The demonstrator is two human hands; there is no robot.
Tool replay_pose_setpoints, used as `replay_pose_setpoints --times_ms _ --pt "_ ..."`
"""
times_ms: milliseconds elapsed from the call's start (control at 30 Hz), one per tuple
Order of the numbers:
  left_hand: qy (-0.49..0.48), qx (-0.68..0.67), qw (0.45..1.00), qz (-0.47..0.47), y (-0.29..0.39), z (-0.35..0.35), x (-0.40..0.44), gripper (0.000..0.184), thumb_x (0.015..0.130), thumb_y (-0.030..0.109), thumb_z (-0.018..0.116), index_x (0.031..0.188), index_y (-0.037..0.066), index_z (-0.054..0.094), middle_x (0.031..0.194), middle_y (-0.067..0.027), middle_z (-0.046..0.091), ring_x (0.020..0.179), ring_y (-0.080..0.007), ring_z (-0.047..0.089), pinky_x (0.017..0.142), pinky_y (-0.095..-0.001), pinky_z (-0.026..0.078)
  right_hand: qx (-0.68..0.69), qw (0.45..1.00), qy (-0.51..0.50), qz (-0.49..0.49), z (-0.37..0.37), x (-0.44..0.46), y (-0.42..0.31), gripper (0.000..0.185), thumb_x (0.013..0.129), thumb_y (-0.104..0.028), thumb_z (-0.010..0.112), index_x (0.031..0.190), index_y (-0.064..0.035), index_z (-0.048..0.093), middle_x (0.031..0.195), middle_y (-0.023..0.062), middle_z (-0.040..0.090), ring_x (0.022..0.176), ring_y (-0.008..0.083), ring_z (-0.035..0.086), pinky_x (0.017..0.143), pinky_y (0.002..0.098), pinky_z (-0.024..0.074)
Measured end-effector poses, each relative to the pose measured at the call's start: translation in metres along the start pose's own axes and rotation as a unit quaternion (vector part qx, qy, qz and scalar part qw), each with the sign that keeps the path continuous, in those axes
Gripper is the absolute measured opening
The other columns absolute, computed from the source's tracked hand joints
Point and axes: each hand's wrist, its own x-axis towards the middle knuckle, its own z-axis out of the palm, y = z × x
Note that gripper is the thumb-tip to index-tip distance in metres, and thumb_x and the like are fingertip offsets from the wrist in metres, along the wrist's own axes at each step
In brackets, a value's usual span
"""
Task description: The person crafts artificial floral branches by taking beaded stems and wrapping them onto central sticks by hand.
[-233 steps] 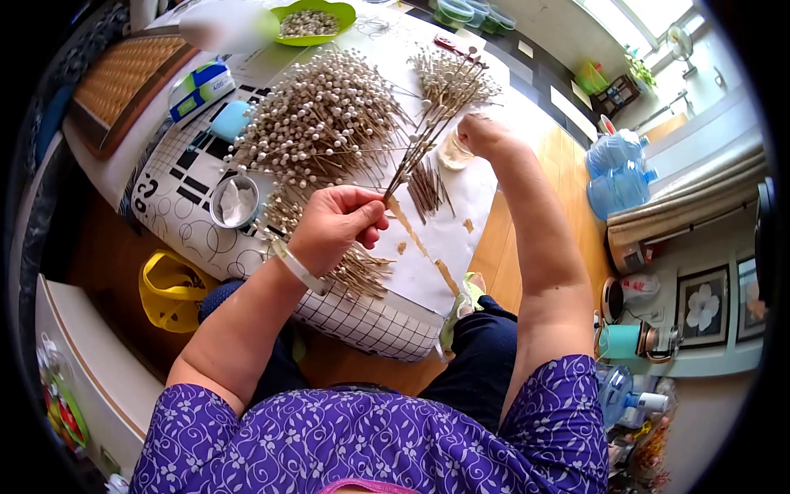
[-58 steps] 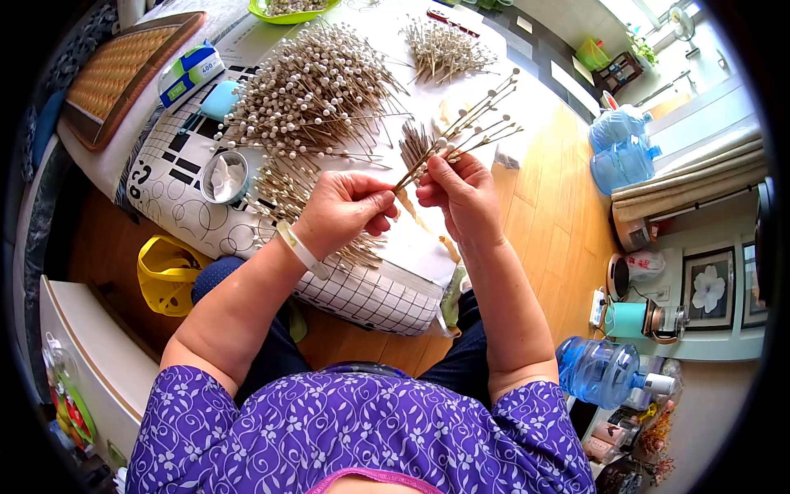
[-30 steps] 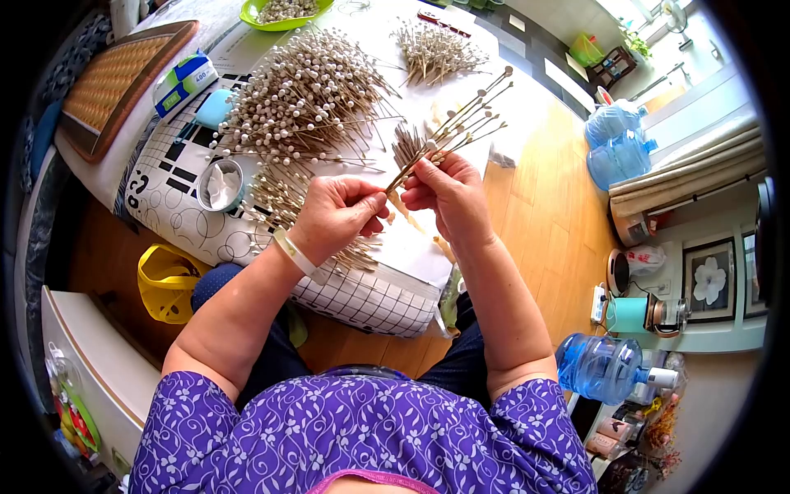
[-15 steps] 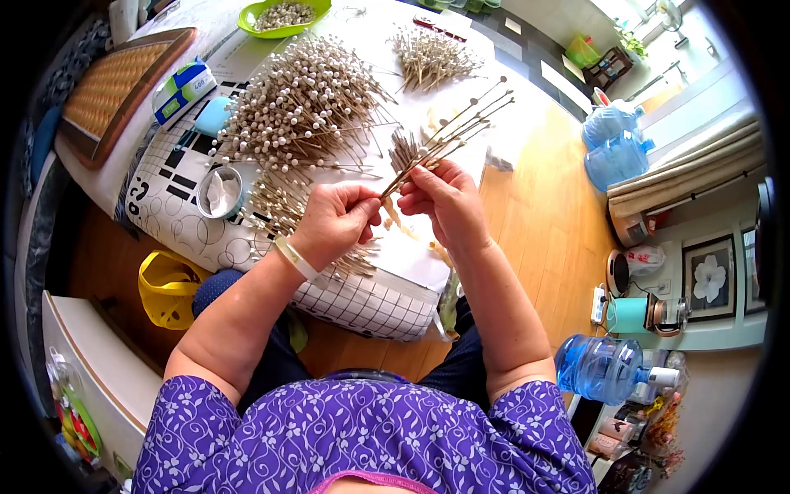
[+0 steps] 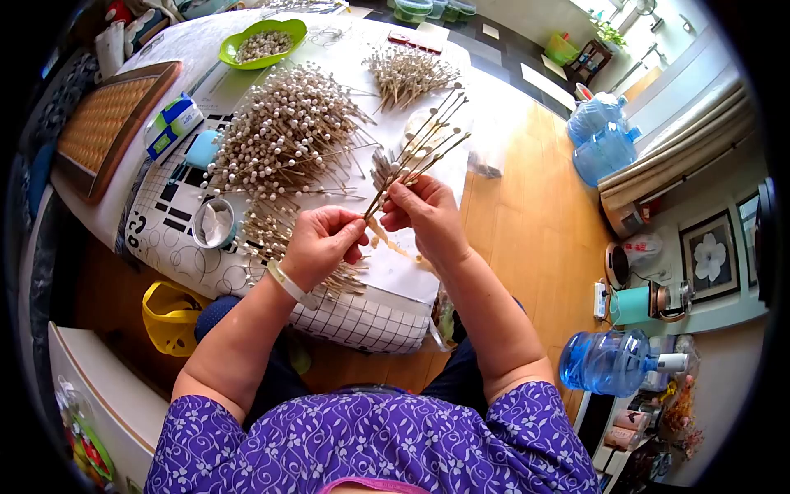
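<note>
Left hand (image 5: 322,244) pinches stem ends of a thin sprig bundle (image 5: 401,177); right hand (image 5: 425,216) grips it higher, over counter's (image 5: 403,276) near right edge. White-tipped stem pile (image 5: 284,132) sits left, beyond.

1. Bright daylight; the window (image 5: 668,48), between one and two o'clock, is blown out to white.
2. Glare pales the floor (image 5: 512,136) towards half past one; the table (image 5: 403,280) is very bright.
3. Deep shadow lies between eight and nine o'clock, under the table.
4. Wide-lens distortion bows the table's outline; a black surround swallows all four corners.
5. Near the centre, the stems (image 5: 439,151) look fairly sharp; detail softens towards two o'clock.
</note>
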Motion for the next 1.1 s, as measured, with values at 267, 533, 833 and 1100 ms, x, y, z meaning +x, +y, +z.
replay_pose_setpoints --times_ms 267,533,833,1100 --pt "-0.004 0.009 1.000 0.021 -0.0024 -0.0026 -0.0001 0.010 0.083 0.006 0.055 0.085 -0.002 0.059 0.068 -0.0062 0.061 0.050 -0.0071 0.053 0.045 -0.0181 0.044 -0.022 1.000 0.007 -0.011 -0.0028 0.0029 -0.0027 0.012 0.084 -0.012 0.054 0.085 0.0000 0.053 0.069 0.0079 0.058 0.053 0.0120 0.058 0.048 0.0222 0.0497" --pt "0.000 0.010 0.999 0.030 -0.0063 -0.0009 0.0004 0.010 0.082 0.005 0.056 0.087 -0.003 0.059 0.068 -0.0062 0.061 0.050 -0.0070 0.053 0.045 -0.0182 0.044 0.002 1.000 0.007 -0.010 -0.0025 0.0038 0.0001 0.012 0.084 -0.012 0.054 0.086 0.0000 0.053 0.070 0.0081 0.059 0.053 0.0118 0.058 0.048 0.0220 0.0501" --pt "-0.004 0.029 0.999 0.036 -0.0017 0.0003 -0.0001 0.011 0.082 0.006 0.056 0.088 -0.003 0.059 0.068 -0.0056 0.060 0.051 -0.0063 0.053 0.046 -0.0177 0.044 -0.008 1.000 0.007 -0.009 -0.0023 0.0031 -0.0022 0.012 0.084 -0.011 0.054 0.086 0.0001 0.052 0.070 0.0082 0.058 0.053 0.0119 0.058 0.048 0.0221 0.0502" --pt "-0.005 0.033 0.999 0.036 -0.0009 0.0005 -0.0010 0.010 0.082 0.006 0.056 0.087 -0.003 0.058 0.068 -0.0056 0.060 0.051 -0.0062 0.053 0.046 -0.0176 0.044 -0.004 1.000 0.002 -0.005 -0.0026 0.0029 -0.0036 0.012 0.084 -0.011 0.054 0.085 0.0002 0.052 0.069 0.0084 0.058 0.052 0.0123 0.058 0.047 0.0220 0.0501"
